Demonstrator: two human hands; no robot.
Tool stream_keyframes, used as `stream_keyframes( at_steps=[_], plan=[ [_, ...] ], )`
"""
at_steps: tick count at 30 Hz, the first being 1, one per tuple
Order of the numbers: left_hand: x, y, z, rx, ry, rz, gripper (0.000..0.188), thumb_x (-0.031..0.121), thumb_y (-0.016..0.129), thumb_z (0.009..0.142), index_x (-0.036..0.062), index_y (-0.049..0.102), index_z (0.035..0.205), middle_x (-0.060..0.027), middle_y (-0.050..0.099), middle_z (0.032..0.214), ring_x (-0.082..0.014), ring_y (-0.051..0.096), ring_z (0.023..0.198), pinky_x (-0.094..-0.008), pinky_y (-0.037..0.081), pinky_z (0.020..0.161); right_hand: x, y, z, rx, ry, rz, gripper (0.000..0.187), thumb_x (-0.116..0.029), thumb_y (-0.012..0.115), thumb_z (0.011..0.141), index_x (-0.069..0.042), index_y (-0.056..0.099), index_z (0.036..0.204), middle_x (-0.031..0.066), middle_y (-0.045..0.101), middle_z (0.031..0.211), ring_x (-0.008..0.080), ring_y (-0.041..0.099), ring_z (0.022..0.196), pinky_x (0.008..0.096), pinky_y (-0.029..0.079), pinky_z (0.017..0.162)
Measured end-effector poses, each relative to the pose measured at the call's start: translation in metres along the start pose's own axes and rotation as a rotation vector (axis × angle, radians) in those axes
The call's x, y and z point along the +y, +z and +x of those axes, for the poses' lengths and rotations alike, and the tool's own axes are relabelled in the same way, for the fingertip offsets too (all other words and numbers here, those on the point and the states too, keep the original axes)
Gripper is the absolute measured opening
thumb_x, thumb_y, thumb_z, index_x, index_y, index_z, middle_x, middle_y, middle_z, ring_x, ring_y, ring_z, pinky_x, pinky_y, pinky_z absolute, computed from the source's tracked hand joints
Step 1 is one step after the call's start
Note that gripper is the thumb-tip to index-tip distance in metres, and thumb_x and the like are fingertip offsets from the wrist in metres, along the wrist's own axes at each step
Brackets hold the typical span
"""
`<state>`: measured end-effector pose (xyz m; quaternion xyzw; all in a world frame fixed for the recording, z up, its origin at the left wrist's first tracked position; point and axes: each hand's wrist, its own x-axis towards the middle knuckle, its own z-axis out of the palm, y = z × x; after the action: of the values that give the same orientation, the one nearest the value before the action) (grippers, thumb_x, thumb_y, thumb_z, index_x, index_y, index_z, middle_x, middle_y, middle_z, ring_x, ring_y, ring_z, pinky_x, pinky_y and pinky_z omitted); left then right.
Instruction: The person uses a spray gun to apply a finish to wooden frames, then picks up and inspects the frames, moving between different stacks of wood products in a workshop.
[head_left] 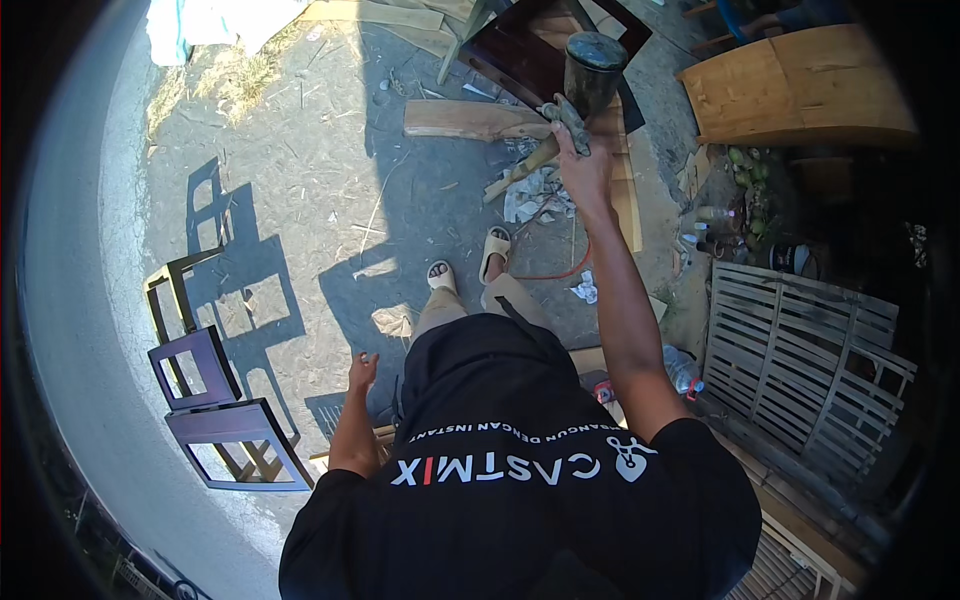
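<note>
With my arm stretched out ahead, my right hand grips a spray gun by its handle. A dark, lidded paint cup sits on top of the gun. Just beyond it, a dark red-brown wooden frame with an opening leans over the ground, partly covered by the cup. My left hand hangs low at my left side, its fingers loosely bent and apart, with nothing in them.
An orange hose curves across the ground near my feet. Wooden planks and crumpled paper lie ahead. Purple-brown frames stand at the left by a pale wall. A slatted wooden rack, a curved wooden panel and bottles are at the right.
</note>
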<state>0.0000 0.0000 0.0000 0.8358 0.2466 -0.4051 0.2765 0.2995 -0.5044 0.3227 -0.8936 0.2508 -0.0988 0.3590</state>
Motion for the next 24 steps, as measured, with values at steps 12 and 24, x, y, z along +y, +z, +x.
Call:
stream_keyframes(
  at_steps=[12,24],
  plan=[
    [0.087,-0.034,0.071,-0.023,0.323,-0.136,0.069,0.048,0.067,0.092,0.0046,0.049,0.142,-0.0259,0.066,0.122,-0.0364,0.066,0.113,-0.0413,0.051,0.095,0.066,-0.047,-0.077,0.225,0.206,-0.051,0.045,-0.042,0.068,0.094,0.002,0.074,0.102,0.0178,0.072,0.078,0.0247,0.071,0.07,0.037,0.052,0.069],
    [0.094,-0.065,0.06,0.012,0.286,-0.088,0.07,0.049,0.067,0.092,0.0046,0.049,0.143,-0.0264,0.063,0.128,-0.038,0.062,0.12,-0.0429,0.049,0.099,0.044,0.0,-0.079,0.189,0.114,0.084,0.038,-0.034,0.067,0.096,0.004,0.069,0.097,0.025,0.069,0.079,0.0447,0.068,0.076,0.0469,0.052,0.07]
  ],
)
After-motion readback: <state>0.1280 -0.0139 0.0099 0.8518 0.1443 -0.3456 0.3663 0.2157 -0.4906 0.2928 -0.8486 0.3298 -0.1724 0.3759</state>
